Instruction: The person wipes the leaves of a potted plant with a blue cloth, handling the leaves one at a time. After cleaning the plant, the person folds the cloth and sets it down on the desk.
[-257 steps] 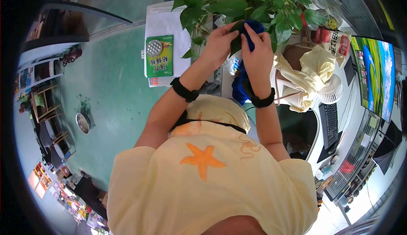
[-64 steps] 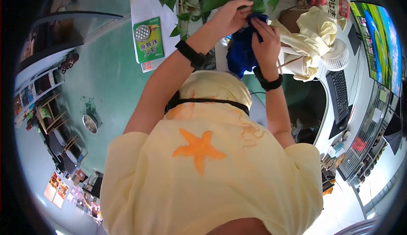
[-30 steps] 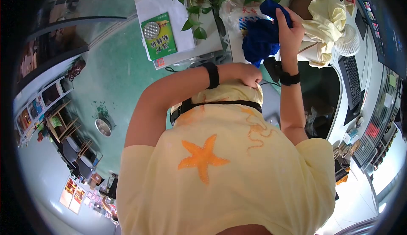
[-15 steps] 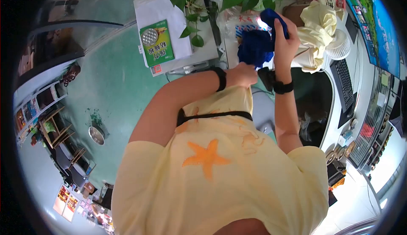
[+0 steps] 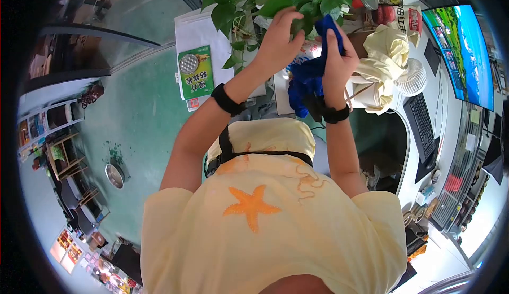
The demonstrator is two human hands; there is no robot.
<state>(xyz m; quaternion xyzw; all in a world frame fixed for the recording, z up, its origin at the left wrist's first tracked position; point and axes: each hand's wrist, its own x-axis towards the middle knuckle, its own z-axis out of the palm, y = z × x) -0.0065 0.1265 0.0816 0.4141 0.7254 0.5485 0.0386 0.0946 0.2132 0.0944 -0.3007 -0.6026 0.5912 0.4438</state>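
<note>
A dark blue cloth (image 5: 307, 76) hangs bunched from my right hand (image 5: 339, 68), whose fingers and thumb are closed on its upper part. The cloth's lower folds drop over the table's edge. To the left, my left hand (image 5: 278, 39) reaches up to a potted plant with broad green leaves (image 5: 275, 2). Its thumb and curved fingers are apart, with a dark green leaf (image 5: 303, 24) showing in the gap between them. Black bands circle both wrists.
A green packet (image 5: 195, 74) with a round perforated metal piece lies on white paper at left. Cream fabric (image 5: 384, 63), a small white fan (image 5: 412, 77), a keyboard (image 5: 420, 121) and a lit monitor (image 5: 464, 53) stand at right. A metal bowl (image 5: 114, 176) sits on the green floor.
My left hand has moved up from beside the cloth at my waist to the plant's leaves. My right hand, still holding the blue cloth, has shifted slightly left and down.
</note>
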